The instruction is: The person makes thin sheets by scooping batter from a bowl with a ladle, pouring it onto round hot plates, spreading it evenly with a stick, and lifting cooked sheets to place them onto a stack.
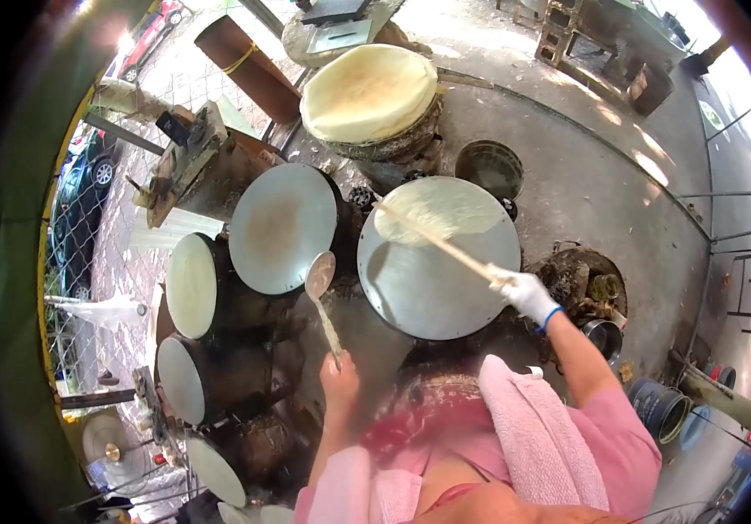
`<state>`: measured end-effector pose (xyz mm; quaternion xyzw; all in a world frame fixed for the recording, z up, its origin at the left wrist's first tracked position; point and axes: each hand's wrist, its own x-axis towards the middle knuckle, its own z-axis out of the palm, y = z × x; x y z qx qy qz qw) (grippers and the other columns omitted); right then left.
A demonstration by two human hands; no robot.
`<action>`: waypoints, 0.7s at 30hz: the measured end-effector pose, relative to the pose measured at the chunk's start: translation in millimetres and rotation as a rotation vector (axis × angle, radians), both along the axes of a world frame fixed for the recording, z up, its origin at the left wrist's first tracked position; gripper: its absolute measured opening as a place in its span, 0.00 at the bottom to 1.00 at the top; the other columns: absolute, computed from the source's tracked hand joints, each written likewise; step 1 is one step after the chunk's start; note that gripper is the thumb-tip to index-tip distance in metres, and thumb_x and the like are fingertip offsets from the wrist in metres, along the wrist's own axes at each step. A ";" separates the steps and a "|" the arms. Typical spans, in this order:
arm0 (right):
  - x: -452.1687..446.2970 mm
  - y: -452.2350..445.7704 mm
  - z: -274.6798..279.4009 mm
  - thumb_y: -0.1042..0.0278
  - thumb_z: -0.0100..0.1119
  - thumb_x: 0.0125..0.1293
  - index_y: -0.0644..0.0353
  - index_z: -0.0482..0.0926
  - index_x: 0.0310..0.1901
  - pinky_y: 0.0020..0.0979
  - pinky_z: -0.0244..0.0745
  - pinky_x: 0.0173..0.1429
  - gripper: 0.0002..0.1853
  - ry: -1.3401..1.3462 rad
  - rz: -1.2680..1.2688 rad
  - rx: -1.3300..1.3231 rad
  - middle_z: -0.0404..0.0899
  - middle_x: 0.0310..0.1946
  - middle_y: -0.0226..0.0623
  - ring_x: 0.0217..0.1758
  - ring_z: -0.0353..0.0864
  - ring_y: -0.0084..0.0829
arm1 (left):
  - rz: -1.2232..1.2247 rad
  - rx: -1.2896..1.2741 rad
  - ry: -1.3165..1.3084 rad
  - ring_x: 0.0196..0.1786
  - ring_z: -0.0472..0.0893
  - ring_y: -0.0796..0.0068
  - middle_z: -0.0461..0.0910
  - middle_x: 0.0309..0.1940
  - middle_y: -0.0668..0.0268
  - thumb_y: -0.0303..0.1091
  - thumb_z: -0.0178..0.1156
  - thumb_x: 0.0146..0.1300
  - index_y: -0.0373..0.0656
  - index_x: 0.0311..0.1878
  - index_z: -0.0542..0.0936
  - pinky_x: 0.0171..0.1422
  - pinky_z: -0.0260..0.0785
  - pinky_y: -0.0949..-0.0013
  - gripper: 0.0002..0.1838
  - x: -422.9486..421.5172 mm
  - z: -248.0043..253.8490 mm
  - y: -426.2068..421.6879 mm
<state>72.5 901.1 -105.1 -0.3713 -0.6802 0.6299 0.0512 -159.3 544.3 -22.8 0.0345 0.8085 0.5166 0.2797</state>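
Batter (458, 210), a thin pale sheet, lies on the far part of the round griddle (436, 293), reaching its far rim; bare metal forms the near part. The gloved right hand (526, 295), at the right edge, is closed around a stick (441, 242) that extends over the griddle. The left hand (339, 377) grasps a ladle (320, 276) between two griddles.

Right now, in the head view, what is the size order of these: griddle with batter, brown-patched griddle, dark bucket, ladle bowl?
Largest to smallest:
griddle with batter
brown-patched griddle
dark bucket, partly hidden
ladle bowl
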 end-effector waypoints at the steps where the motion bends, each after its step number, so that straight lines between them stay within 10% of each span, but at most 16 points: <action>1: 12.0 20.4 -13.8 0.63 0.61 0.69 0.56 0.74 0.66 0.21 0.73 0.42 0.24 0.121 -0.037 0.082 0.84 0.43 0.28 0.36 0.75 0.16 | 0.003 0.003 0.015 0.18 0.64 0.86 0.68 0.20 0.74 0.33 0.55 0.72 0.43 0.35 0.71 0.19 0.57 0.77 0.08 1.5 -4.9 -4.1; 3: 15.5 55.2 -15.9 0.65 0.60 0.70 0.56 0.73 0.67 0.17 0.71 0.42 0.24 -0.061 -0.003 0.172 0.83 0.47 0.27 0.37 0.75 0.15 | 0.013 -0.008 0.034 0.14 0.62 0.87 0.66 0.20 0.75 0.33 0.55 0.73 0.46 0.36 0.70 0.15 0.55 0.79 0.08 6.0 -12.6 -12.4; 5: 1.8 55.7 -25.6 0.65 0.60 0.71 0.55 0.76 0.65 0.18 0.67 0.33 0.22 -0.028 0.023 -0.387 0.77 0.34 0.19 0.28 0.67 0.15 | 0.026 -0.020 0.049 0.14 0.63 0.88 0.66 0.20 0.75 0.33 0.55 0.73 0.47 0.35 0.70 0.15 0.55 0.79 0.08 9.3 -17.7 -14.8; 8: -7.7 23.6 4.8 0.64 0.63 0.69 0.50 0.77 0.65 0.20 0.66 0.31 0.22 -0.148 0.135 -0.403 0.76 0.32 0.19 0.28 0.66 0.14 | 0.027 -0.102 0.017 0.25 0.69 0.82 0.71 0.21 0.70 0.34 0.55 0.70 0.37 0.34 0.73 0.30 0.63 0.73 0.11 14.8 3.3 -11.2; 15: -12.7 92.1 -4.8 0.66 0.66 0.67 0.55 0.79 0.63 0.18 0.64 0.32 0.22 -0.175 0.107 -0.105 0.71 0.28 0.16 0.28 0.64 0.11 | 0.063 -0.131 0.022 0.25 0.70 0.82 0.72 0.22 0.70 0.34 0.55 0.71 0.38 0.34 0.72 0.30 0.65 0.71 0.10 19.2 8.7 -12.7; 21: -3.8 62.4 -3.1 0.64 0.67 0.66 0.50 0.82 0.60 0.20 0.61 0.27 0.20 -0.189 0.318 -0.432 0.76 0.29 0.16 0.24 0.62 0.13 | 0.106 -0.145 0.009 0.22 0.69 0.82 0.71 0.22 0.72 0.33 0.55 0.71 0.40 0.34 0.72 0.26 0.64 0.71 0.10 27.5 7.6 -26.4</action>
